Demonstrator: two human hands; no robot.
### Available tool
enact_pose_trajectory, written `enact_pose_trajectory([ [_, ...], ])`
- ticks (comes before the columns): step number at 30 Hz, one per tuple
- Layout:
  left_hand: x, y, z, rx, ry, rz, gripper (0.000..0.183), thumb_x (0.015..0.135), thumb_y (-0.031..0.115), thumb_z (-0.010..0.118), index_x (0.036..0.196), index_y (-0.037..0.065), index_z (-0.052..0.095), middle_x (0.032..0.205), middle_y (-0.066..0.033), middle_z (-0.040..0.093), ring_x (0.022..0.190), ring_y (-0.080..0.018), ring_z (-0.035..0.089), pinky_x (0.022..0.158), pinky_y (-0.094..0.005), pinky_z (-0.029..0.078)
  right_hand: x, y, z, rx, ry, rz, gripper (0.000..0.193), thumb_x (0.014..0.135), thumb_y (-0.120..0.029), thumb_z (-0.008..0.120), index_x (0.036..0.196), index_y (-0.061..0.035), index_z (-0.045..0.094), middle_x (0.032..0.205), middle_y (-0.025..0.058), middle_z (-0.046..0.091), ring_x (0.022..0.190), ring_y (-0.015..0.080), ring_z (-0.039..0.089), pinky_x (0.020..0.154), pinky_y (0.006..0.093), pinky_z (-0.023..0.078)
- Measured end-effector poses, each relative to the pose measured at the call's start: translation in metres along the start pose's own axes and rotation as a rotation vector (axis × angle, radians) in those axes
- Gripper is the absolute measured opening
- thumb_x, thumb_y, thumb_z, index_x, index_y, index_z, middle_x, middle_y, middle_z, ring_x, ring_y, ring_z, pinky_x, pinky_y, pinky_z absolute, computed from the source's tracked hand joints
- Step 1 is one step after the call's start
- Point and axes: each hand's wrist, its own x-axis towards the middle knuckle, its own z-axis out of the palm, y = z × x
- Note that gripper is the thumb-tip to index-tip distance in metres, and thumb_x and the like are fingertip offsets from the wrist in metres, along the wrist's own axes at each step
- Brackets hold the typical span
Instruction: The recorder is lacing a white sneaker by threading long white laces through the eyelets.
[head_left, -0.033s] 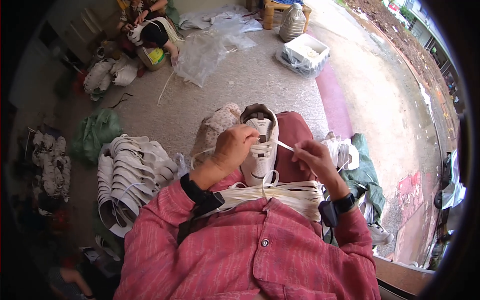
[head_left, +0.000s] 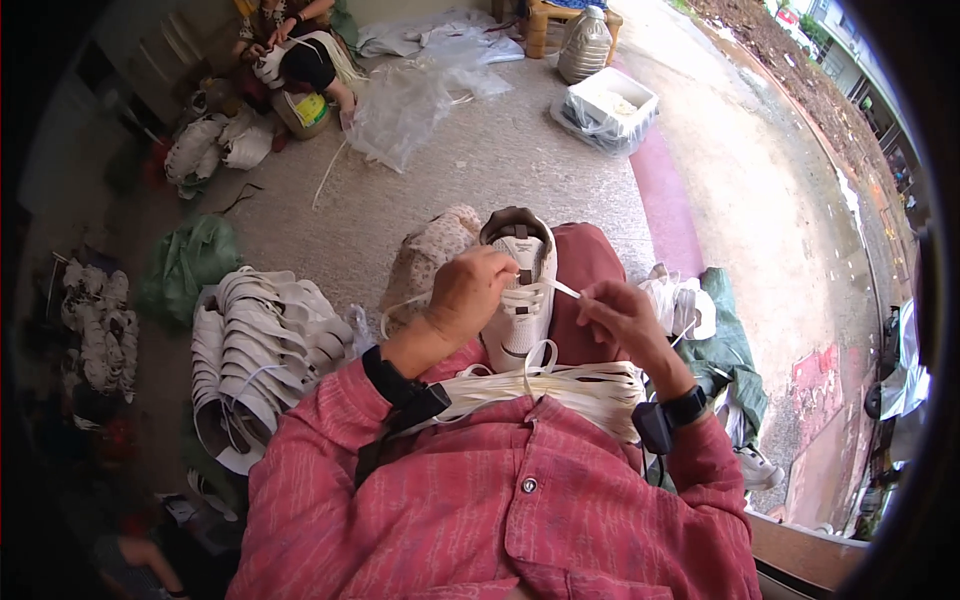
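The white shoe (head_left: 520, 330) rests on the person's lap (head_left: 588, 262), its ankle opening facing away from the body. To the shoe's right, the right hand (head_left: 618, 318) pinches a flat white lace (head_left: 565, 289) between thumb and fingers. The left hand (head_left: 468, 292) bends over the shoe's left edge; whether its fingertips grip anything cannot be told. A bundle of pale laces (head_left: 560, 388) lies just nearer the body than the shoe.

The left fingers (head_left: 497, 264) hide part of the white shoe (head_left: 517, 335).
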Motion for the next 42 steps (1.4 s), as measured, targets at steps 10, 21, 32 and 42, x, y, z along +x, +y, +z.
enact_pose_trajectory([
  [10,0.017,-0.025,-0.008,-0.1,-0.181,0.074,0.003,0.075,0.01,0.068,0.077,0.007,0.067,0.08,-0.008,0.056,0.081,-0.0279,0.058,0.069,-0.0377,0.047,0.007,-0.014,0.029,-0.429,-0.034,0.022,0.015,0.091,-0.012,0.058,0.099,0.0005,0.06,0.074,0.004,0.063,0.06,0.0095,0.057,0.054,0.0244,0.048],
  [21,0.02,-0.028,0.001,0.097,0.075,0.212,0.031,0.064,0.008,0.076,0.092,0.011,0.064,0.092,-0.008,0.058,0.087,-0.0258,0.059,0.077,-0.0353,0.047,0.005,-0.014,0.033,-0.447,-0.044,-0.002,0.014,0.091,-0.012,0.057,0.098,-0.0001,0.059,0.074,0.0043,0.063,0.059,0.0099,0.057,0.054,0.0241,0.047],
  [32,0.057,-0.036,-0.019,-0.862,-0.674,-0.366,0.065,0.066,0.0,0.074,0.126,-0.001,0.05,0.109,-0.0079,0.062,0.096,-0.0136,0.059,0.085,-0.0255,0.048,0.015,-0.021,0.033,-0.349,0.091,-0.251,0.019,0.093,-0.01,0.055,0.107,-0.0023,0.064,0.085,0.0093,0.065,0.074,0.0144,0.062,0.064,0.0275,0.05],
  [42,0.05,-0.046,-0.01,-0.891,-0.621,-0.2,0.054,0.065,-0.004,0.073,0.118,0.0,0.06,0.103,-0.0016,0.065,0.09,-0.0095,0.06,0.081,-0.0232,0.048,0.03,-0.019,0.045,-0.645,0.167,-0.416,0.018,0.086,-0.013,0.066,0.1,-0.0011,0.065,0.093,0.0151,0.066,0.082,0.0269,0.066,0.071,0.0334,0.051],
])
